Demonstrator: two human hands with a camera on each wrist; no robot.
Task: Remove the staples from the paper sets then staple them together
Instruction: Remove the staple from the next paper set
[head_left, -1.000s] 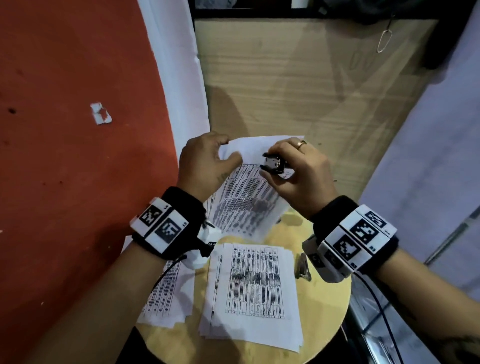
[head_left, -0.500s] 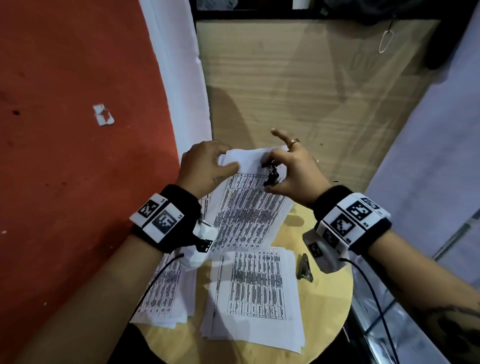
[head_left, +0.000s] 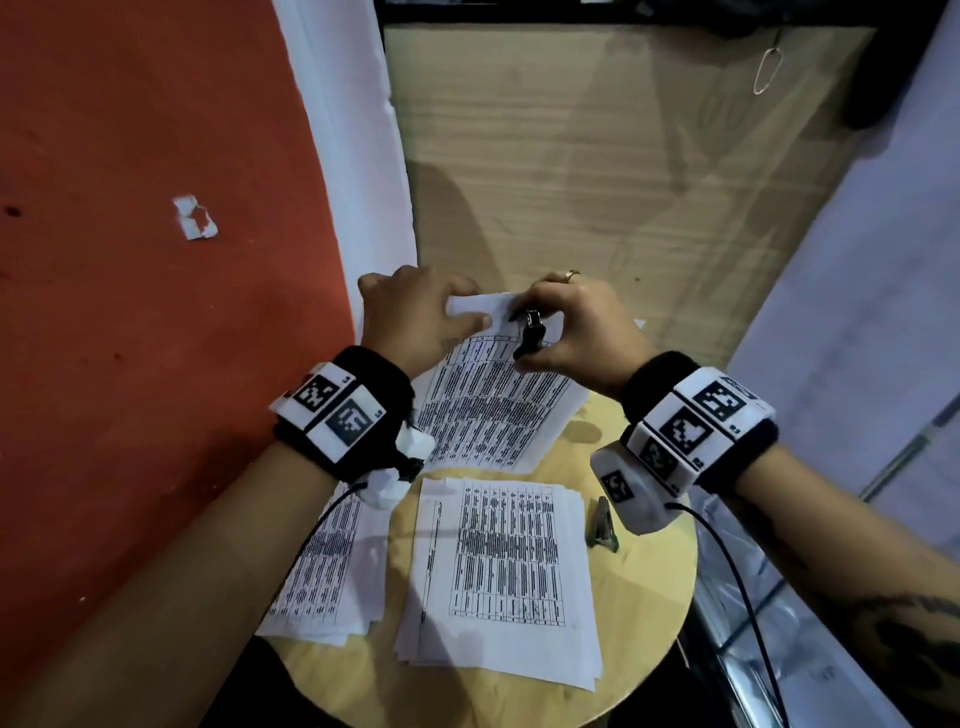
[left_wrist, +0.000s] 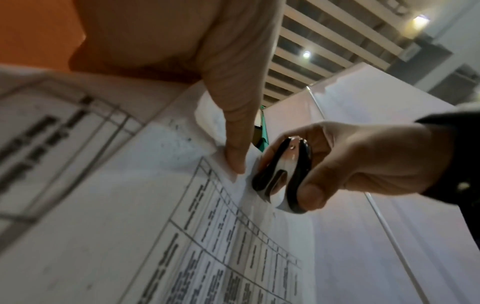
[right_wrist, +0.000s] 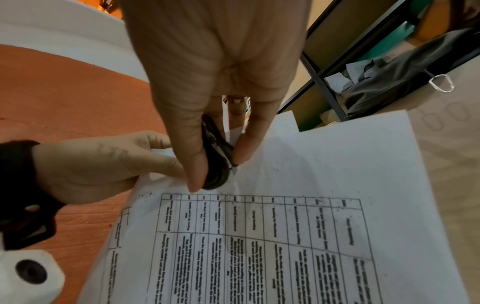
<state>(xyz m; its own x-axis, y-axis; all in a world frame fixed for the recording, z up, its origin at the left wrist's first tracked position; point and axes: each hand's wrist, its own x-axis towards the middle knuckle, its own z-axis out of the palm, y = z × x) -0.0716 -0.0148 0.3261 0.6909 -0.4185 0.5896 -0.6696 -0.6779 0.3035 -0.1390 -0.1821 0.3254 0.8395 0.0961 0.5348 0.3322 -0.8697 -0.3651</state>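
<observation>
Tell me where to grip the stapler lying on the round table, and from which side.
Judging by its pose, take the stapler across its long sides, near the middle, coming down from above. It lies flat and narrow on bare table, with the paper stack to its left and the right hand busy with the staple remover.

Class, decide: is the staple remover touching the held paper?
Touching. The left wrist view shows the staple remover tip pressed onto the paper at its top corner.

Staple under the staple remover tip unseen; printed table text illegible.
</observation>
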